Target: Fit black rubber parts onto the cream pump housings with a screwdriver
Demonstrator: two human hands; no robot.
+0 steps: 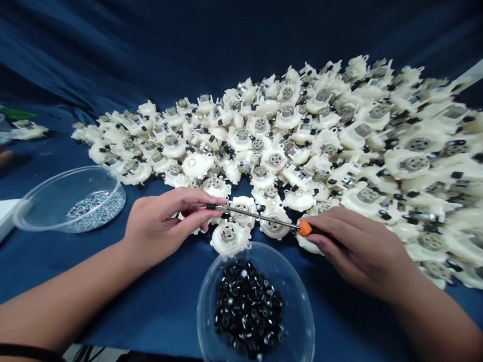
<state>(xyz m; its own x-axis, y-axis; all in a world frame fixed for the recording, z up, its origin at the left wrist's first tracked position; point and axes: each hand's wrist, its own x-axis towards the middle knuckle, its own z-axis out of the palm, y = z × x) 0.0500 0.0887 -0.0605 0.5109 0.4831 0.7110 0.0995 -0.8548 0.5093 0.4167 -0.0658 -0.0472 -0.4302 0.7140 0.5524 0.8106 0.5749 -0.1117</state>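
Screwdriver (259, 216): orange handle, steel shaft, held level just above white plastic housings (274, 220). Right hand (354, 250): closed narrow around the handle. Left hand (167, 223): fingertips (200, 203) pinching the shaft's far end, beside a small black piece (211, 206). More housings lie heaped behind. Clear bowl (300, 306) of black parts (247, 309): just below the hands. Second clear bowl (41, 193) of metal nuts (96, 209): left. All rest on a blue cloth-covered surface (159, 316).
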